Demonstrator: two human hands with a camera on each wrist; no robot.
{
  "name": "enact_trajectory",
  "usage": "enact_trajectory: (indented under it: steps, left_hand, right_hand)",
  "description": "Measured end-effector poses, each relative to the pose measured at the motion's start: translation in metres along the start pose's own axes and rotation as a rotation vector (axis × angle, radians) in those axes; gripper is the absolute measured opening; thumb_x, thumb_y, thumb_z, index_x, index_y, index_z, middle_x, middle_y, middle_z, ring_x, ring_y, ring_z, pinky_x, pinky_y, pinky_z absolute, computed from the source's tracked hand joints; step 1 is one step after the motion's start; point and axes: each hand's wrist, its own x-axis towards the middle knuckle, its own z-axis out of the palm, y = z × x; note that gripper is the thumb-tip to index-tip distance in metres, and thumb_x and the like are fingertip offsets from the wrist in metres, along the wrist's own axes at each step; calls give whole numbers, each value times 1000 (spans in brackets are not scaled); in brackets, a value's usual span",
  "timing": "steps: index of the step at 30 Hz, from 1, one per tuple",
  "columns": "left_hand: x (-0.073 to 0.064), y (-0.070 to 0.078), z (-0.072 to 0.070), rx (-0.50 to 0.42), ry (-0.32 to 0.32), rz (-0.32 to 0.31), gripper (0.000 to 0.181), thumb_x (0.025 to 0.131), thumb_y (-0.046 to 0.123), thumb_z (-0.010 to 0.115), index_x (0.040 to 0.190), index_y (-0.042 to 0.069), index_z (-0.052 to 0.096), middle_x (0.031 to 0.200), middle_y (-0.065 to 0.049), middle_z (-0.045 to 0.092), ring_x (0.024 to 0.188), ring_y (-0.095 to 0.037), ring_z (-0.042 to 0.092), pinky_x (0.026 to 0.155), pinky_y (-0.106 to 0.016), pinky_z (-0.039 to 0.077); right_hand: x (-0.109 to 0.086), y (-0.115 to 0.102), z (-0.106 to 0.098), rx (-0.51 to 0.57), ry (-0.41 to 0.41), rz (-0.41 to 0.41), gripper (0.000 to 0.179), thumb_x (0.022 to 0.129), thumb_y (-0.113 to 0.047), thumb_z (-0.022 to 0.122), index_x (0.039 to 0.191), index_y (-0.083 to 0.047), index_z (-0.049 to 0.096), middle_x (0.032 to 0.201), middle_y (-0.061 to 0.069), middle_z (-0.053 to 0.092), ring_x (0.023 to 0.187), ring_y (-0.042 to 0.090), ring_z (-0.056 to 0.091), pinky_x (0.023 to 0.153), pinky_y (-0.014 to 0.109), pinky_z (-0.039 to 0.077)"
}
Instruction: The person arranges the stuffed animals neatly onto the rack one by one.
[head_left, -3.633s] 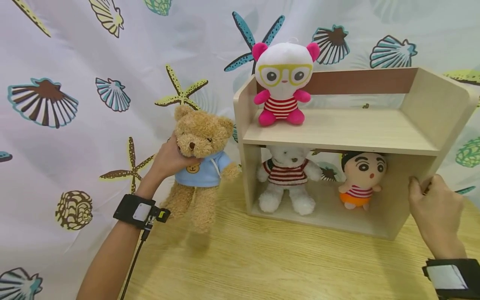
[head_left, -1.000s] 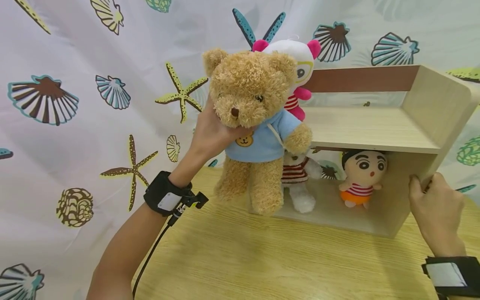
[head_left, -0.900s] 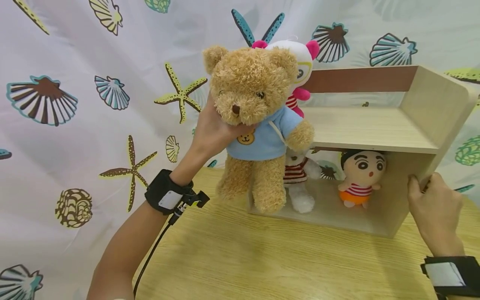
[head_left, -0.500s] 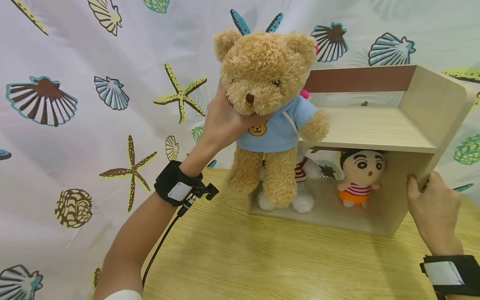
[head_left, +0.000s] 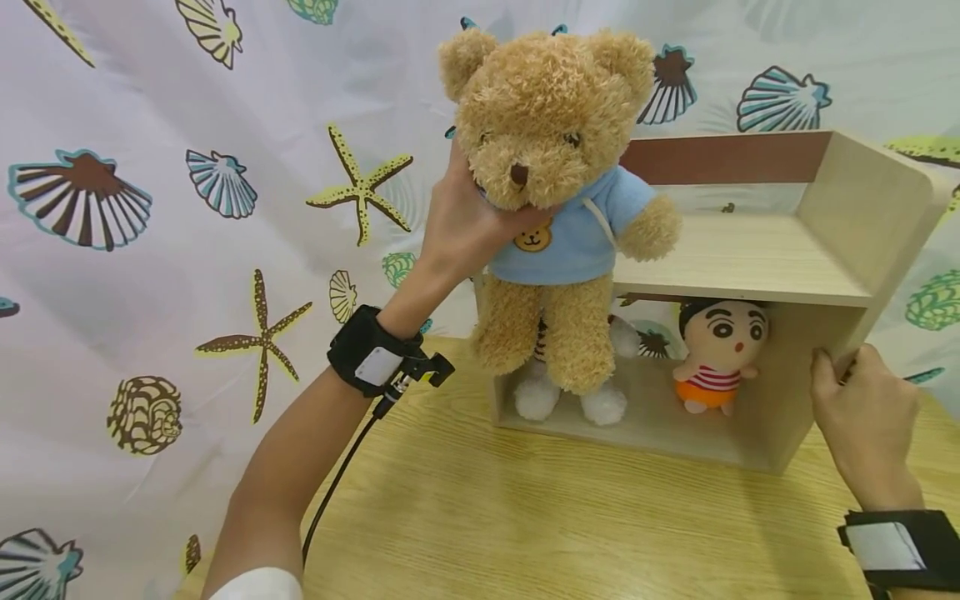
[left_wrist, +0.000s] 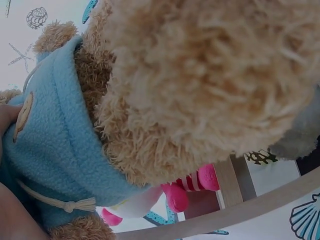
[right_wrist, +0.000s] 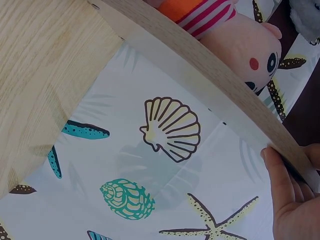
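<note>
My left hand (head_left: 468, 221) grips a tan teddy bear (head_left: 551, 108) in a light blue hoodie around its neck and upper body. The bear is held upright in front of the left part of a small two-tier wooden shelf (head_left: 750, 258). In the left wrist view the bear's fur fills much of the picture, with the blue hoodie (left_wrist: 55, 115) at left. My right hand (head_left: 866, 421) holds the front edge of the shelf's right side panel; the right wrist view shows thumb and fingers on either side of that panel (right_wrist: 220, 80).
Behind the bear, a pink-and-white plush (left_wrist: 175, 197) sits on the upper tier, hidden in the head view. Below are a white plush (head_left: 603, 404), mostly covered, and a boy doll (head_left: 720, 354) in orange shorts. A wooden table (head_left: 570, 517) lies beneath; a shell-print curtain (head_left: 187, 317) hangs behind.
My left hand has carried the teddy bear from the shelf's left side rightward and upward, so it now covers the panda-like plush and most of the white one. My right hand stays on the panel.
</note>
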Motion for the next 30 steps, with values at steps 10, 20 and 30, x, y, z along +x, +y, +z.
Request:
enact_trajectory:
  steps: [10, 20, 30]
  left_hand:
    - [9, 6, 8, 5, 13, 8, 103, 73, 28, 90, 151, 4, 26, 138, -9, 53, 119, -16, 58, 91, -26, 48]
    - [23, 4, 17, -15, 27, 19, 99, 73, 28, 89, 149, 4, 30, 136, -10, 55, 117, -14, 58, 90, -24, 47]
    - [34, 7, 24, -7, 33, 20, 101, 72, 29, 90, 149, 3, 29, 133, -11, 57, 113, -15, 60, 87, -23, 48]
  right_hand:
    - [-2, 0, -1, -4, -5, 19, 31, 94, -6, 58, 70, 12, 49, 57, 30, 51, 41, 44, 47, 40, 39, 24]
    - [-6, -2, -2, -7, -29, 46, 31, 95, -9, 58, 75, 15, 52, 63, 35, 55, 45, 47, 52, 39, 38, 26]
    - [-3, -4, -2, -18, -33, 43, 31, 95, -9, 57, 78, 17, 52, 64, 35, 55, 46, 47, 52, 39, 37, 26]
